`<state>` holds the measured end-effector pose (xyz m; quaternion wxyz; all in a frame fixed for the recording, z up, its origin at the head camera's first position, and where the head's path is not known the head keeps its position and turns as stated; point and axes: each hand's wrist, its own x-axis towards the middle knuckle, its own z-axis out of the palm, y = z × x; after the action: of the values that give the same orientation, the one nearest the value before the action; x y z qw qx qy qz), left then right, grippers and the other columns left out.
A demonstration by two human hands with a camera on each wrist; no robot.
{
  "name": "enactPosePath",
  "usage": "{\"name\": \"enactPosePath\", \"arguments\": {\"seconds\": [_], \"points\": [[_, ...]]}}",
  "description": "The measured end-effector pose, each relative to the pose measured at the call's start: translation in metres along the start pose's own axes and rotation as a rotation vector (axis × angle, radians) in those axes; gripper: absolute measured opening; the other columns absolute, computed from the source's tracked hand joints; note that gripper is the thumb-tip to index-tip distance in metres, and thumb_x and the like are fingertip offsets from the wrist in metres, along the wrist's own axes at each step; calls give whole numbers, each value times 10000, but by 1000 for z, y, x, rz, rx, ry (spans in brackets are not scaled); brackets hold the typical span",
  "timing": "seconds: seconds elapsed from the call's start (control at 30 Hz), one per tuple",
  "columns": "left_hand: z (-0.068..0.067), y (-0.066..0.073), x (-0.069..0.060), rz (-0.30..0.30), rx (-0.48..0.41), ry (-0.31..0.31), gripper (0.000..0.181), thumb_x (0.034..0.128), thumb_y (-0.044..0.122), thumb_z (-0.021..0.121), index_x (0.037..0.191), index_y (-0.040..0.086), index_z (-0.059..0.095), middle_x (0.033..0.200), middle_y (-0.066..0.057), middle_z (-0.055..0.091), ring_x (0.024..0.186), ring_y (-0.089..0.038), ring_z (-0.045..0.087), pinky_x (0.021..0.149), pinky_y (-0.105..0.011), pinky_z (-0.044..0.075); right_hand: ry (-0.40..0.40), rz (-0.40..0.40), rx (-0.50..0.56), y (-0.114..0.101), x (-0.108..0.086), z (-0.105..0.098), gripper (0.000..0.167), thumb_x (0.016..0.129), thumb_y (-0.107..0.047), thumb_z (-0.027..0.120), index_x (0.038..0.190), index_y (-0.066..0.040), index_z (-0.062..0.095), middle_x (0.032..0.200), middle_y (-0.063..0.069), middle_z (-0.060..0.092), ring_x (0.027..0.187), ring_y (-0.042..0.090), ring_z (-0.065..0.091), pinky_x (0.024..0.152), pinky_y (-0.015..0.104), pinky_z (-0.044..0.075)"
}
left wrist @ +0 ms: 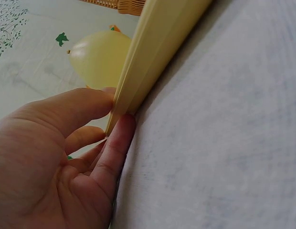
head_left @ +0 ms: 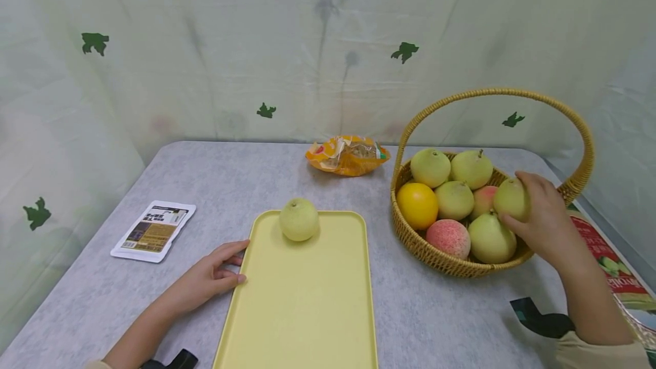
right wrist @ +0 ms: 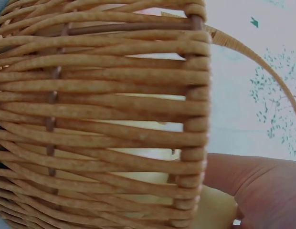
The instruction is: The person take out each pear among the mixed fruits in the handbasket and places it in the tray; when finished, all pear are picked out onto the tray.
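My left hand (head_left: 211, 277) (left wrist: 52, 152) pinches the left rim of a pale yellow tray (head_left: 307, 300) (left wrist: 162, 43) between thumb and fingers. One yellow-green pear (head_left: 299, 220) (left wrist: 101, 57) stands near the tray's far left corner. On the right, my right hand (head_left: 550, 224) (right wrist: 267, 191) reaches over the rim of a wicker basket (head_left: 446, 265) (right wrist: 114, 114) and grips a green pear (head_left: 511, 199) among the other fruit. In the right wrist view, the basket wall hides most of the pear and fingers.
Around the gripped pear lie several more pears (head_left: 492, 238), an orange (head_left: 417, 206) and pink peaches (head_left: 449, 238). The tall basket handle (head_left: 497, 92) arches above them. An orange snack bag (head_left: 348, 155) lies behind, a white packet (head_left: 154, 231) left, and red printed packaging (head_left: 610, 255) far right.
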<state>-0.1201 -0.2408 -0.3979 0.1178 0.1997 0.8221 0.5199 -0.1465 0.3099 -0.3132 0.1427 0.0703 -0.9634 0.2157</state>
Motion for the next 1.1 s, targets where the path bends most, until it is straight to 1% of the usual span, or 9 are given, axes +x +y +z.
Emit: {"name": "enactPosePath", "arguments": {"seconds": [0.17, 0.3, 0.43, 0.53, 0.73, 0.83, 0.93, 0.97, 1.1], "points": [[0, 1, 0, -11, -15, -8, 616, 849, 127, 629, 1366, -19, 327, 1298, -200, 354, 1003, -118, 466, 765, -235, 457, 11, -37, 13, 1, -1, -1, 766, 735, -4, 715, 1340, 91, 255, 1268, 342, 280, 1115, 513, 271, 885, 639, 221], [0, 2, 0, -12, -27, -12, 618, 850, 121, 627, 1368, -21, 321, 1302, -205, 347, 1005, -123, 463, 765, -236, 457, 52, -46, 11, 0, -1, 0, 746, 709, 12, 728, 1317, 91, 304, 1260, 316, 323, 1102, 489, 302, 893, 621, 237], [0, 1, 0, -12, -28, -12, 618, 850, 122, 627, 1368, -22, 321, 1301, -205, 347, 1008, -124, 461, 766, -237, 457, 103, -53, 16, -3, -1, 0, 725, 684, 12, 745, 1283, 89, 345, 1233, 306, 360, 1085, 466, 329, 857, 610, 278], [0, 1, 0, -15, -26, -11, 619, 849, 122, 628, 1367, -24, 321, 1298, -206, 351, 1004, -123, 462, 765, -236, 457, 139, -50, 42, -6, -1, 0, 732, 681, -7, 758, 1285, 76, 352, 1243, 300, 365, 1087, 457, 334, 839, 611, 292], [0, -1, 0, -8, -23, -11, 622, 848, 123, 630, 1366, -28, 320, 1297, -210, 353, 1003, -127, 468, 763, -236, 459, 222, -31, 136, -17, -5, 0, 762, 686, -39, 773, 1325, 5, 362, 1303, 230, 362, 1129, 412, 337, 892, 592, 291], [0, -2, 0, -10, -33, -15, 625, 848, 123, 630, 1369, -23, 316, 1303, -209, 344, 1004, -130, 471, 763, -239, 461, 254, -47, 193, -29, -8, 0, 773, 680, -43, 781, 1338, -49, 377, 1306, 173, 380, 1139, 346, 350, 962, 335, 326], [-1, -3, 0, -16, -40, -15, 629, 846, 128, 633, 1371, -12, 318, 1306, -199, 340, 1003, -122, 473, 766, -239, 462, 275, -82, 255, -44, -12, 2, 775, 669, -53, 791, 1338, -89, 401, 1292, 119, 404, 1122, 254, 363, 867, 105, 290], [-1, -3, 0, -16, -40, -17, 630, 846, 129, 633, 1371, -14, 315, 1306, -200, 337, 1004, -122, 474, 767, -240, 462, 275, -97, 272, -50, -13, 3, 779, 660, -45, 795, 1334, -95, 408, 1285, 106, 407, 1108, 214, 365, 817, 60, 277], [-1, -4, 1, -20, -35, -20, 634, 846, 138, 634, 1370, -20, 313, 1305, -201, 336, 1002, -115, 474, 768, -241, 462, 240, -122, 376, -76, -20, 10, 786, 644, -5, 794, 1329, -104, 422, 1293, 61, 396, 1061, 103, 369, 805, 74, 330]]}}
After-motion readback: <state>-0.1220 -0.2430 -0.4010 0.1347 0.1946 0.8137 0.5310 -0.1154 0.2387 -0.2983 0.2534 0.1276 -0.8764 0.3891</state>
